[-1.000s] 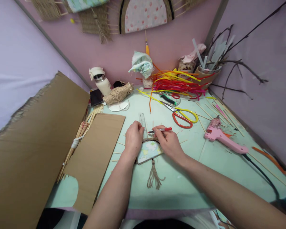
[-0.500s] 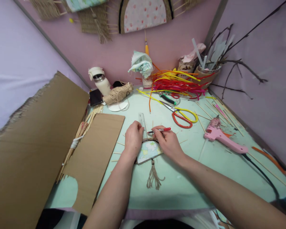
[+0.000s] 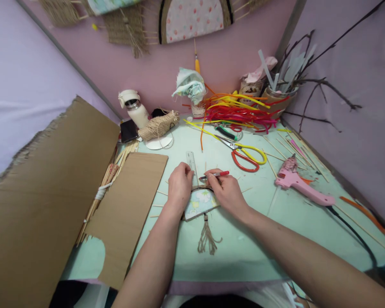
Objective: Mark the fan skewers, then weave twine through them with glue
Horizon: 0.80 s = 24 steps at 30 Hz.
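Observation:
My right hand (image 3: pixel 227 190) is closed around a red pen (image 3: pixel 220 173), its tip pointing left just beside a clear ruler (image 3: pixel 190 161). With its fingers pressed together, my left hand (image 3: pixel 180 184) grips the ruler by its edge. Under both hands lies a half-round piece covered in floral fabric (image 3: pixel 199 203), with a dark curved rim. Thin sticks (image 3: pixel 162 193) fan out from it, and a twine tassel (image 3: pixel 207 239) hangs from its straight edge toward me. My fingers hide part of the rim and the ruler's lower end.
Cardboard sheets (image 3: pixel 141 184) and bundled sticks (image 3: pixel 99 194) lie at left. Scissors (image 3: pixel 244 156) and a pink glue gun (image 3: pixel 303 186) are at right. Behind stand a bottle (image 3: pixel 136 112), twine (image 3: pixel 158 126), colourful pipe cleaners (image 3: pixel 237 113) and a branch pot (image 3: pixel 277 100).
Both hands, the ruler and the fabric piece stay in nearly the same place. The pen has shifted very slightly.

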Motion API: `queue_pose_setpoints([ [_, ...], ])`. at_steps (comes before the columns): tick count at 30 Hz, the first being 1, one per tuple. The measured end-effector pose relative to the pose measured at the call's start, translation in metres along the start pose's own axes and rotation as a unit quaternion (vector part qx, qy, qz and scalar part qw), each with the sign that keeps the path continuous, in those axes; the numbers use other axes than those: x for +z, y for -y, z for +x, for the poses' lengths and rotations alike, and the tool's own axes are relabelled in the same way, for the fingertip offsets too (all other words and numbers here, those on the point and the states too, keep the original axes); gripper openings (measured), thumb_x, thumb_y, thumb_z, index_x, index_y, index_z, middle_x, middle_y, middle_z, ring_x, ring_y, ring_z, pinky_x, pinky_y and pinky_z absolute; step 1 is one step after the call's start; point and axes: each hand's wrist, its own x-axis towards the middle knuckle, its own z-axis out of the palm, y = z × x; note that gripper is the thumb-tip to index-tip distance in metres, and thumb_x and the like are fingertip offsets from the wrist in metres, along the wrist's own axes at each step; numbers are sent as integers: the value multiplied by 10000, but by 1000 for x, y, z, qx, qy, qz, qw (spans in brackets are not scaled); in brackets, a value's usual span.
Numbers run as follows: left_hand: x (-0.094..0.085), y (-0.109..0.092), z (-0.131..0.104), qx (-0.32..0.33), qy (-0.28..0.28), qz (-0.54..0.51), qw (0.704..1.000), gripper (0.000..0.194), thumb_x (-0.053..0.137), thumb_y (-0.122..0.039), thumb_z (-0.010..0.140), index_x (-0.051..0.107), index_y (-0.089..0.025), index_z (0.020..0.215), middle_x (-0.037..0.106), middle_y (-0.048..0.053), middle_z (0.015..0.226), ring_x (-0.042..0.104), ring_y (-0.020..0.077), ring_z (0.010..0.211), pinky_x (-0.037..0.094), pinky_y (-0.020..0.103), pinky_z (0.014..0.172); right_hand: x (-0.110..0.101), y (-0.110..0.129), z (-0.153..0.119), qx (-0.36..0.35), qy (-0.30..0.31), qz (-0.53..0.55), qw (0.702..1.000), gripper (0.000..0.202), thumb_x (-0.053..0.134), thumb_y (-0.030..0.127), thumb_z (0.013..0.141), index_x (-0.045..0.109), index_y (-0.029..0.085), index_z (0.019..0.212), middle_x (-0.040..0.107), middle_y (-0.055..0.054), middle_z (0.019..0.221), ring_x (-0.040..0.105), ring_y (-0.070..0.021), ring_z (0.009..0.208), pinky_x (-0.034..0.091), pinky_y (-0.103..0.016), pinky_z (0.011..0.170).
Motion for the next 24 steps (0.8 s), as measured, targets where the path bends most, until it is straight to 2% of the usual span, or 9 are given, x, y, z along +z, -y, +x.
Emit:
queue_pose_setpoints([
  [12, -1, 0, 0, 0, 3, -4, 1000, 58, 548, -188, 820, 521, -213, 775, 619, 9, 749, 573, 162, 689, 401, 272, 671, 0, 0, 0, 1, 1, 1, 1000, 379, 436, 329, 935, 612, 190, 629, 716, -50, 908, 655, -175, 750, 438, -279, 715],
  [19, 1, 3, 1, -2, -6, -29, 1000, 46, 565, -202, 815, 527, -208, 790, 623, 4, 759, 568, 150, 674, 402, 269, 668, -4, 5, -1, -2, -21, 17, 1000, 396, 428, 366, 943, 608, 179, 645, 709, -57, 923, 645, -167, 740, 435, -268, 696],
  [24, -2, 3, 2, -11, -66, -86, 994, 59, 576, -247, 821, 542, -204, 798, 633, -14, 790, 547, 111, 604, 400, 248, 632, -7, 8, 0, 3, -43, 29, 999, 326, 442, 379, 941, 629, 178, 767, 686, -35, 795, 628, -157, 670, 446, -257, 657],
])
